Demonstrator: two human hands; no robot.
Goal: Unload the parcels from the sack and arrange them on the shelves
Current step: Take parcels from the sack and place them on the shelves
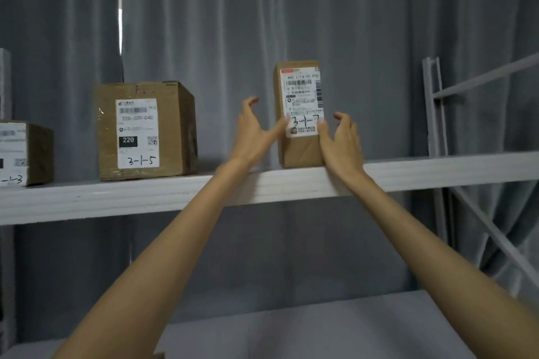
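1. Upper shelf [145, 198]: a white board that I take as my reference; it runs across the view at a slight slant.
2. Tall parcel [299, 114]: a narrow brown carton standing upright on the upper shelf, right of its middle, near the front edge. Its white label faces me, hand-marked "3-1-" with a last digit I cannot read.
3. Left hand [250, 131]: raised above the upper shelf, just left of the tall parcel. Fingers spread and loosely curved; the thumb tip lies on the label's lower left. I see no clamp on the carton.
4. Right hand [341, 140]: above the shelf edge, against the tall parcel's right side. Thumb on the label's lower right corner, fingers apart, clear of the carton.
5. Large parcel [145, 131]: a squat carton on the upper shelf, well left of the tall parcel, marked "3-1-5".
6. Small parcel [23, 153]: on the upper shelf at its far left, cut by the frame.
7. Grey curtain [291, 9]: behind the upper shelf.
8. Lower shelf [320, 326]: beneath the upper shelf.
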